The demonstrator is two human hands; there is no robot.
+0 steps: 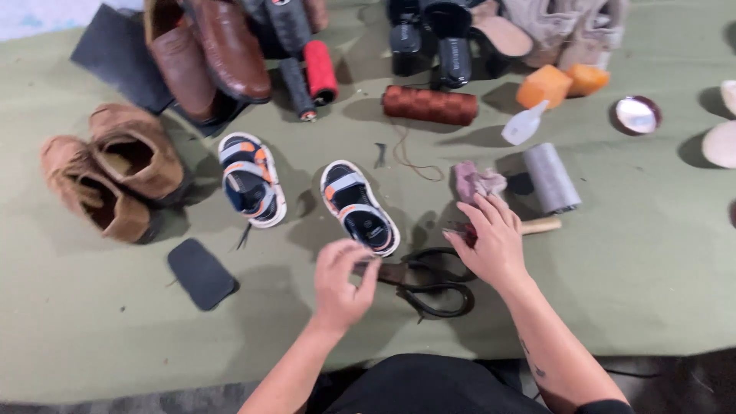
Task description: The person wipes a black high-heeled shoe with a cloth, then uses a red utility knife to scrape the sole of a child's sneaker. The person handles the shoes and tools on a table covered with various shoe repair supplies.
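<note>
My left hand (343, 277) hovers low over the green cloth (629, 253), fingers pinched near the blades of large black scissors (431, 287); what it pinches is too small to tell. My right hand (491, 241) rests on a wooden-handled tool (541, 225) beside a crumpled pink rag (475, 181). Two small child's sandals lie just beyond: one (359, 207) right above my left hand, the other (251, 180) further left.
Tan suede boots (115, 170) sit at the left, brown leather shoes (207, 54) behind them. Thread spools: red (320, 70), brown (430, 105), grey (551, 177). A black sole patch (202, 273), orange blocks (544, 86), a white bottle (524, 125) and a small tin (636, 114) lie around.
</note>
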